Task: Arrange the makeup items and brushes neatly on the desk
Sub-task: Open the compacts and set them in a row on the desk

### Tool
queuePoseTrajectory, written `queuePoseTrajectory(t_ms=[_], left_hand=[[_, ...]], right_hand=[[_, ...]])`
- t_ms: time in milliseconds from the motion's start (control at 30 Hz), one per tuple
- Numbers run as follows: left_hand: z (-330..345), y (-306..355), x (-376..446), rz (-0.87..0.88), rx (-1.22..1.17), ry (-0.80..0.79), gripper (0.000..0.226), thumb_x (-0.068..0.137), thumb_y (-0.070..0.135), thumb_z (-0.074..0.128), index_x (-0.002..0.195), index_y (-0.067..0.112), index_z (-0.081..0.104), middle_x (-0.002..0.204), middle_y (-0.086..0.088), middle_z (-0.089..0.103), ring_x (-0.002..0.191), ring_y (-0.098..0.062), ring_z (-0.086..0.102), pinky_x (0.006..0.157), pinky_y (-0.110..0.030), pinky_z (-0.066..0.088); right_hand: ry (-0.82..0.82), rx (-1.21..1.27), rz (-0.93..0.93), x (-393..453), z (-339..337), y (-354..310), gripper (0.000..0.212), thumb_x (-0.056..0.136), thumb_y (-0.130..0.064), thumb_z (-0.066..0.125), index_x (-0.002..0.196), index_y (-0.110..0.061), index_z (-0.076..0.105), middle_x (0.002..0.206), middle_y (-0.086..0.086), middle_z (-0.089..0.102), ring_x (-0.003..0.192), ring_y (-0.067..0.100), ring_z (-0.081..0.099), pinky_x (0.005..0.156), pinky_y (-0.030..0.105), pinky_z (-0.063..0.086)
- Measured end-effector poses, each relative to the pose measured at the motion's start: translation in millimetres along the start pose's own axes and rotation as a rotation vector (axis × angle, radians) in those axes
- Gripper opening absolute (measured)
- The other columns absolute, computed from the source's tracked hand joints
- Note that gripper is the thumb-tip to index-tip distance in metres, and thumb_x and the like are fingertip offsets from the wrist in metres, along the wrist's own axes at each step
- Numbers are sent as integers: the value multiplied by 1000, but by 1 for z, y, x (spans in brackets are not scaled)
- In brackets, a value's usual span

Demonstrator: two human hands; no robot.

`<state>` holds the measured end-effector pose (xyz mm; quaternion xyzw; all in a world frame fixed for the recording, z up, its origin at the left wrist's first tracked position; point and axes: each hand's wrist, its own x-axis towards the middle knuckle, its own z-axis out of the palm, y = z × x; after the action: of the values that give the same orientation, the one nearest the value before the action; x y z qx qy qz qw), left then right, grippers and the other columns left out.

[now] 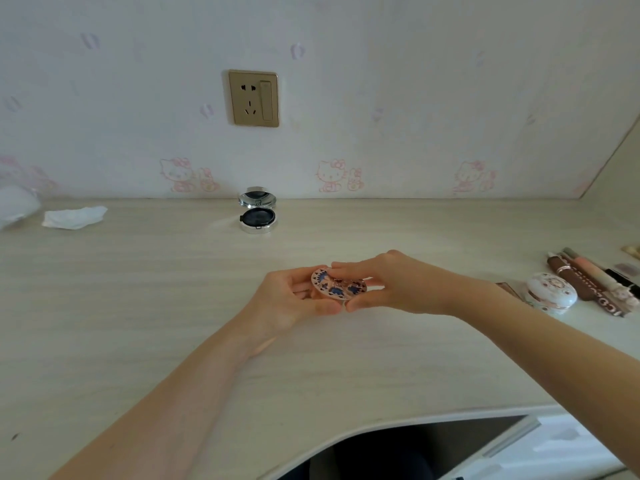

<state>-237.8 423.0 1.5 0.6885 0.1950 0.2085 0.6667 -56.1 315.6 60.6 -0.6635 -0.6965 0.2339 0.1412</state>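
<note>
A round pink compact with a blue and gold pattern [337,287] is held above the middle of the desk between both hands. My left hand [294,299] cups it from the left, thumb under its near edge. My right hand [391,284] grips it from the right, fingers over the lid and thumb below. An open silver compact with a dark pad [257,216] stands at the back by the wall. At the right lie a white round patterned compact [552,293] and several brushes and tubes [588,282].
A crumpled white tissue [74,217] lies at the back left, with a pale object [15,206] at the left edge. The light wooden desk [173,306] has a curved front cutout [398,445]. A wall socket [253,98] sits above.
</note>
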Motion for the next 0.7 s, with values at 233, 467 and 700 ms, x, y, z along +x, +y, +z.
queuePoseTrajectory(t_ms=[233,467,700], left_hand=[[1,-1,-1,4,24,38,53,56,14,89,104,28,72,103,-3,74,99,-18,69,82,-19,52],[0,-2,2,-9,73,96,93,47,11,90,132,12,52,106,6,72,101,-7,67,80,-16,53],[-7,-5,0,8,349,199,111,43,34,94,141,22,42,110,19,68,106,8,60,91,-13,45]], right_hand=[[-7,-127,-2,0,-7,-2,52,87,-47,61,137,-41,46,127,-17,60,89,-16,50,81,5,37],[55,-118,-40,-5,-13,-10,35,93,-39,56,128,-41,56,117,-20,66,104,0,57,89,23,44],[126,-136,-19,-1,10,-7,22,96,-35,52,111,-27,65,97,-5,69,90,17,60,80,42,48]])
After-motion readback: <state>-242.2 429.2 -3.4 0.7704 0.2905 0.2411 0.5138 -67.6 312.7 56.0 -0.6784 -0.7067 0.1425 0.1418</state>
